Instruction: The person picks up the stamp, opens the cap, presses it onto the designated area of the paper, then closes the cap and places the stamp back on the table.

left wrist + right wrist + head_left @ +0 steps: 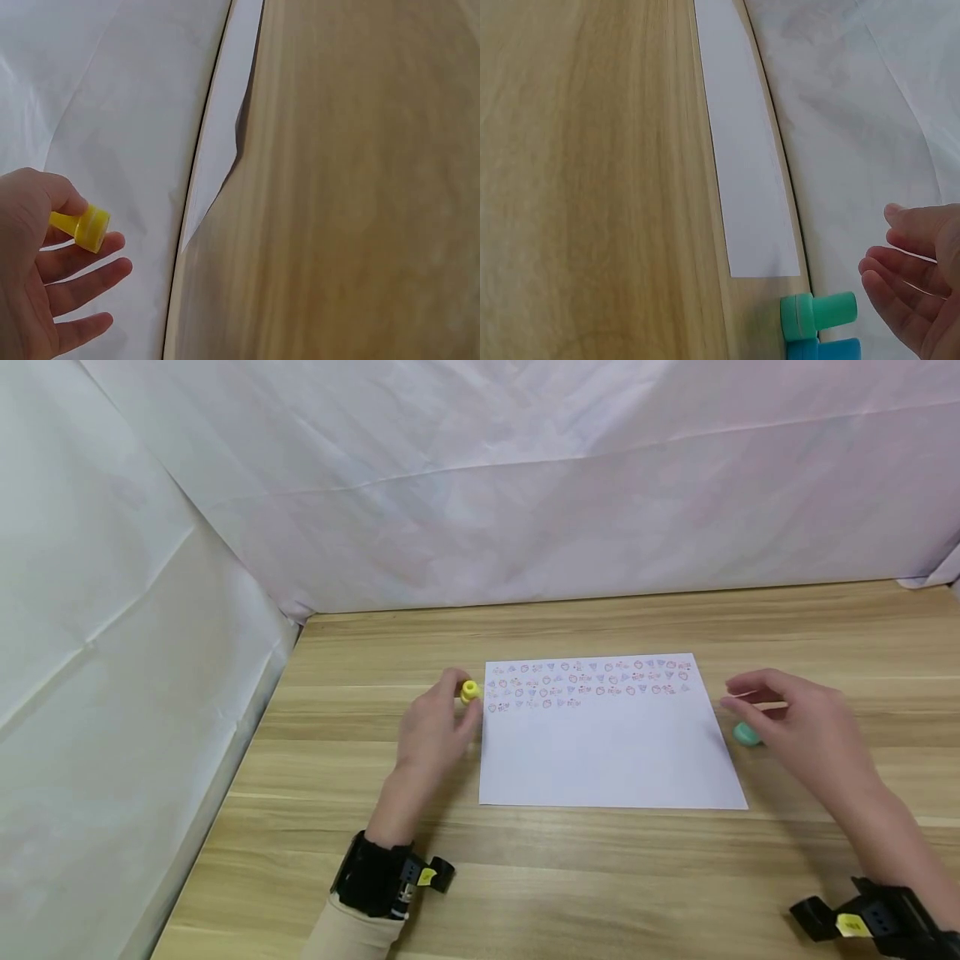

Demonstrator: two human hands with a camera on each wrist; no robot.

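Note:
A white sheet of paper (611, 752) lies on the wooden table (600, 885), with rows of small red and blue stamped marks (588, 681) along its far edge. My left hand (459, 700) pinches a small yellow stamp (470, 692) between thumb and forefinger, just off the sheet's far left corner; the left wrist view shows that yellow stamp (84, 226) with the other fingers (90, 281) spread. My right hand (738, 700) hovers by the sheet's right edge, fingers relaxed and holding nothing. A green stamp (817, 311) and a blue stamp (826, 350) lie under it, apart from its fingers (900, 281).
White cloth (487, 493) hangs as a wall behind the table and down its left side (112, 693). Black wrist-worn cameras sit on both forearms (382, 877). Bare wood runs in front of the sheet and to its far right.

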